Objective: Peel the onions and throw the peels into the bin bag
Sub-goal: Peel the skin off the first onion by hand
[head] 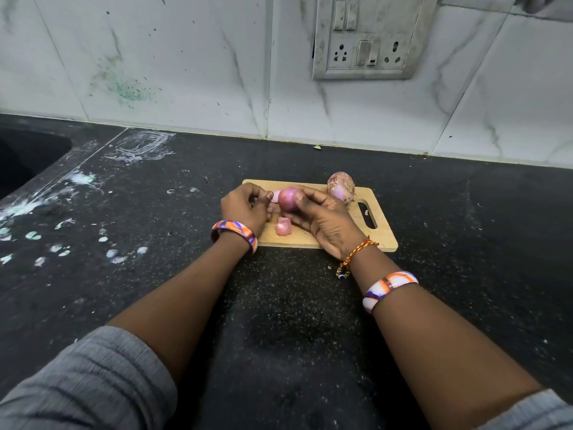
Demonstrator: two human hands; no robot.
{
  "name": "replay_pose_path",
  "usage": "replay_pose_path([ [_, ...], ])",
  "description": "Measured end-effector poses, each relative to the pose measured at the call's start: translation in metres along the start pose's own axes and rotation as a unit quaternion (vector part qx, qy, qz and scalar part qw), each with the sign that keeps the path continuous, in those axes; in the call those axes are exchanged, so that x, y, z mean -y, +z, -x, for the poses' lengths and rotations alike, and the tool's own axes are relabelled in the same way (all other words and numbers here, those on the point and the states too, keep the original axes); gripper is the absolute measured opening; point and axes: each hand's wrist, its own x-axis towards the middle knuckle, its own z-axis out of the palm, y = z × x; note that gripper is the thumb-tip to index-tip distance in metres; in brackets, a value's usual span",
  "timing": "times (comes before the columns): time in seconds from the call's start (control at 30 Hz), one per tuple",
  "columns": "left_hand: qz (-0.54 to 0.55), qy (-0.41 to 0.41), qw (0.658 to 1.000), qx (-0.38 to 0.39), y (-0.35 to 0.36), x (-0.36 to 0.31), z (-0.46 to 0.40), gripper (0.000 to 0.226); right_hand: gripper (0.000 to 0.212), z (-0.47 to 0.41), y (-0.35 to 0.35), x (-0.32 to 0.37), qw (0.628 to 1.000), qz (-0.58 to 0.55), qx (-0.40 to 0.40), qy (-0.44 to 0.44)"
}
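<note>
A purple onion [287, 200] is held just above the wooden cutting board [384, 234]. My right hand [325, 218] grips it from the right, thumb on top. Close to its left side is my left hand [245, 207] with its fingers curled; whether they pinch a strip of peel is hidden. A pink piece of peel [283, 227] lies on the board under the onion, and another pale piece [276, 195] shows between my hands. A second onion [341, 186], still in its dry skin, rests at the board's far right corner. No bin bag is in view.
The board lies on a black speckled counter [279, 305] with white smears at the left. A dark sink [24, 156] opens at the far left. A tiled wall with a socket panel [366, 38] stands behind.
</note>
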Motion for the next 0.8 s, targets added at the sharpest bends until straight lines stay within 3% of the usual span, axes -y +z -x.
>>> replay_pose_path([
  [0.1,0.028,-0.027,0.999,0.005,0.001,0.000,0.000,0.025,0.014,-0.001,0.000,0.002,0.998,-0.061,-0.022,0.003],
  [0.2,0.044,0.010,0.998,0.032,0.000,-0.003,0.003,0.033,0.012,-0.001,0.000,0.001,0.998,-0.055,-0.033,-0.006],
  [0.4,0.016,0.048,0.998,0.037,-0.001,-0.008,0.008,0.007,0.008,-0.001,0.001,-0.002,0.999,-0.029,-0.037,-0.007],
  [0.53,-0.012,0.060,0.997,0.052,-0.002,-0.011,0.012,0.031,0.008,-0.001,0.001,-0.002,0.999,-0.012,-0.034,-0.009],
  [0.8,-0.040,0.062,0.995,0.061,-0.006,-0.018,0.015,0.032,0.011,0.000,0.003,0.000,0.998,0.046,-0.033,-0.007],
])
